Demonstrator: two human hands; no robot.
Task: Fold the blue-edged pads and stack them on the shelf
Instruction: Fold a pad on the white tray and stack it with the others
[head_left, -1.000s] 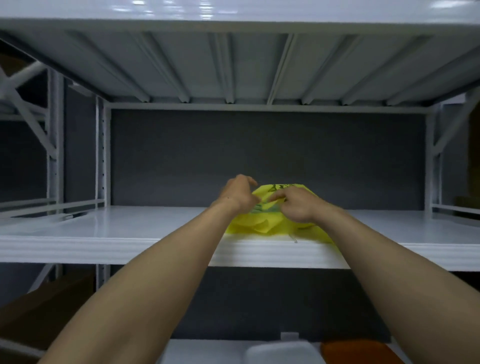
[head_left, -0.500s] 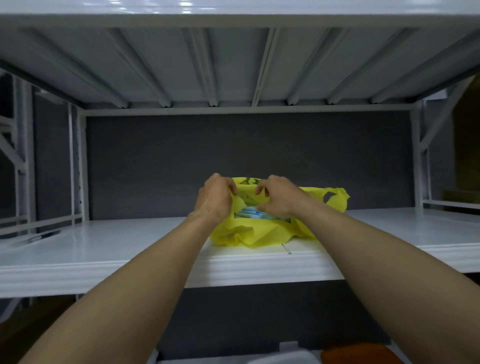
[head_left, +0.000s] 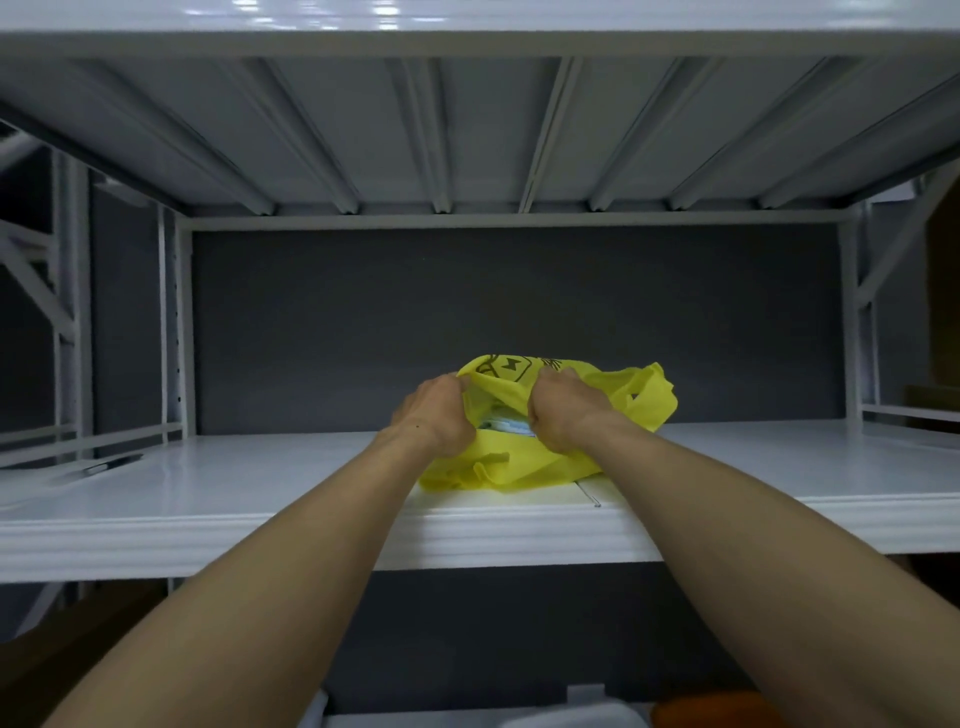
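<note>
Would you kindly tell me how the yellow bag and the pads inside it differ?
The bag is bright yellow; the pads are pale with blue edging. The left hand and right hand grip the bag; the pads only peek through its opening. Both sit on the shelf.

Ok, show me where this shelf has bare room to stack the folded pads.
The shelf is bare left of the yellow bag, up to a slim dark object near the left end, and right of the bag to the right upright. The middle front is crowded: left hand and right hand grip the bag's mouth there.
</note>
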